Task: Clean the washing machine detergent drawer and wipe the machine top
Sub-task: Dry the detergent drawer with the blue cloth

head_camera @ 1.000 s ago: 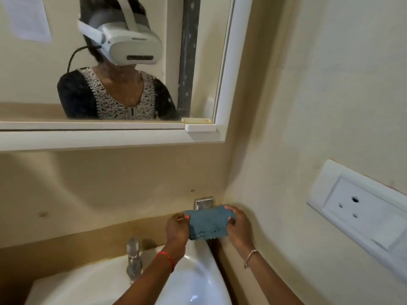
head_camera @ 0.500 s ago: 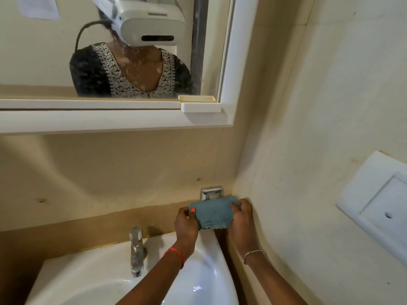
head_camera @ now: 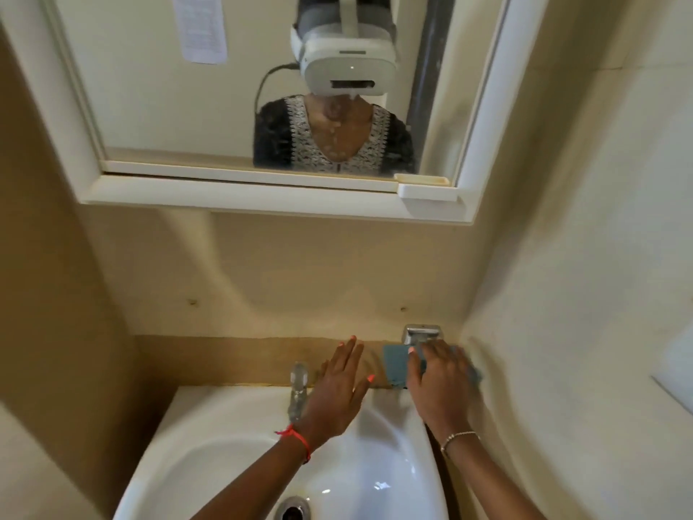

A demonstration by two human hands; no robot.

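A blue-grey cloth (head_camera: 396, 364) hangs on a small chrome wall holder (head_camera: 420, 333) in the corner above the sink. My right hand (head_camera: 438, 377) lies flat over the cloth, pressing it against the holder, and covers most of it. My left hand (head_camera: 339, 388) is off the cloth, fingers spread, hovering beside the tap above the basin's back edge. No washing machine or detergent drawer is in view.
A white basin (head_camera: 232, 448) with a chrome tap (head_camera: 298, 392) and drain (head_camera: 291, 510) fills the lower middle. A white-framed mirror (head_camera: 262, 193) hangs above. A beige wall with a white socket plate (head_camera: 678, 369) closes the right side.
Both hands held the cloth at the holder before. Now my left hand has let go and moved left with open fingers, while my right hand lies over the cloth. The view tilted down.
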